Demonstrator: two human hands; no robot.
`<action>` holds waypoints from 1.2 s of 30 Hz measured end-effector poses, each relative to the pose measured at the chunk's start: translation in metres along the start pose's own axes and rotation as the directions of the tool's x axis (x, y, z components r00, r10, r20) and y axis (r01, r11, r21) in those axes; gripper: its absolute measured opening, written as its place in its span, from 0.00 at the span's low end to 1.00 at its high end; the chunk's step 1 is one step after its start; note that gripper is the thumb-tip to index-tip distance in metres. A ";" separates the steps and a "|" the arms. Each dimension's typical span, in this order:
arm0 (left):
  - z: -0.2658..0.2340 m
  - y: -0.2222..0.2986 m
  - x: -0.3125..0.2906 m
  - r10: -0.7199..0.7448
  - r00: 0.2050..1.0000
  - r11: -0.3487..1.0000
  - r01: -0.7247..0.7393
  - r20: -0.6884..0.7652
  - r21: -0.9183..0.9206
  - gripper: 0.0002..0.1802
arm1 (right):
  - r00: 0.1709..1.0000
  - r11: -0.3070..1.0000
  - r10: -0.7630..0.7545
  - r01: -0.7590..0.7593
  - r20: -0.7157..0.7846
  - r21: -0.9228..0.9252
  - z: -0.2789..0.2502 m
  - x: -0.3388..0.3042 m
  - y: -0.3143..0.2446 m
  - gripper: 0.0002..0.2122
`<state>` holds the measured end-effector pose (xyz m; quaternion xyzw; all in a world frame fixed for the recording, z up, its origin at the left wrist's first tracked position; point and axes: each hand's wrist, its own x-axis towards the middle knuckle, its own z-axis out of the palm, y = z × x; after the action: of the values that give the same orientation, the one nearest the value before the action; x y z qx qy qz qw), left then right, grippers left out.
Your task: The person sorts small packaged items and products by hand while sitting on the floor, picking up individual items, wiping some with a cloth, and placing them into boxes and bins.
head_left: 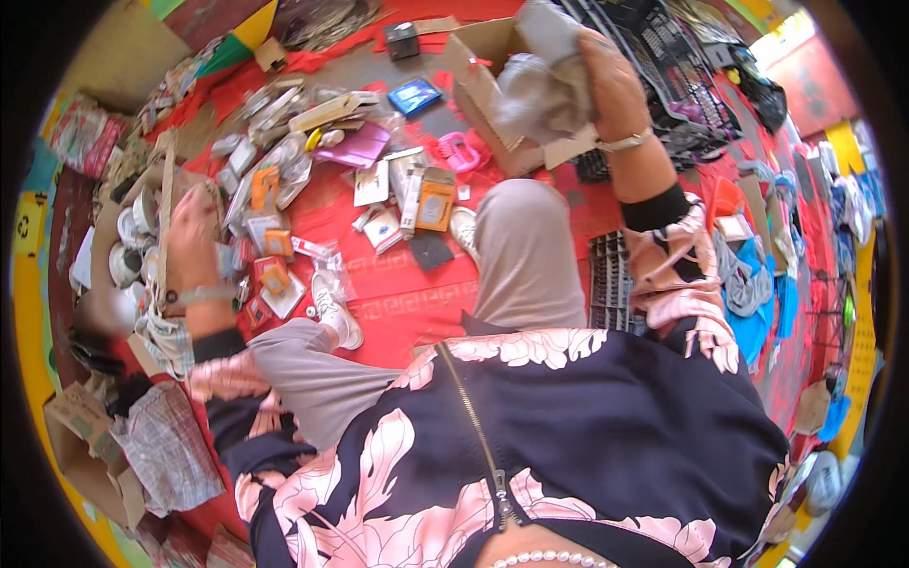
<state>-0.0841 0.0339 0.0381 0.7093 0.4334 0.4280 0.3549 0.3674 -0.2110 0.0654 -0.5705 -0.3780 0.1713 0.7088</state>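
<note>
My right hand [614,90] grips a crumpled grey-white bundle [544,95] at the upper right. Whether it is cloth or a thin bag, I cannot make out. The bundle hangs over the opening of a cardboard box [481,99] and hides much of its inside. On the left, my left hand [195,232] is at the edge of another cardboard box [167,204] holding several white, cup-like round pieces [131,262]. Motion smears its fingers, so their grip does not show.
Small packages, an orange-and-white box [435,201], a purple packet [358,145], a pink plastic piece [459,151] and a blue case [414,96] litter the red floor covering [398,308]. A black crate [663,76] stands beyond my right wrist. A plaid bag [170,445] lies at lower left.
</note>
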 end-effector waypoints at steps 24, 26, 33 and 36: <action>0.145 -0.367 0.120 -0.911 0.335 -0.089 0.409 0.240 -0.908 0.51 | 0.568 0.389 0.773 -0.776 0.282 0.496 0.208 -0.013 0.078 0.13; 0.153 -0.347 0.153 -0.935 0.278 -0.123 0.332 0.222 -0.935 0.51 | 0.547 0.388 0.802 -0.783 0.241 0.486 0.210 -0.010 0.082 0.13; 0.142 -0.421 0.146 -0.923 0.371 -0.023 0.226 0.107 -0.974 0.26 | 0.480 0.347 0.848 -0.822 0.223 0.452 0.218 -0.008 0.084 0.14; 0.144 -0.425 0.129 -0.900 0.403 -0.098 0.188 0.168 -0.977 0.24 | 0.498 0.341 0.806 -0.832 0.319 0.437 0.214 -0.012 0.087 0.15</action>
<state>-0.0510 0.2912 -0.3500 -0.1097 0.4387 0.5646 0.6904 0.2193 -0.0481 -0.0071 -0.4529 0.0080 0.6142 0.6462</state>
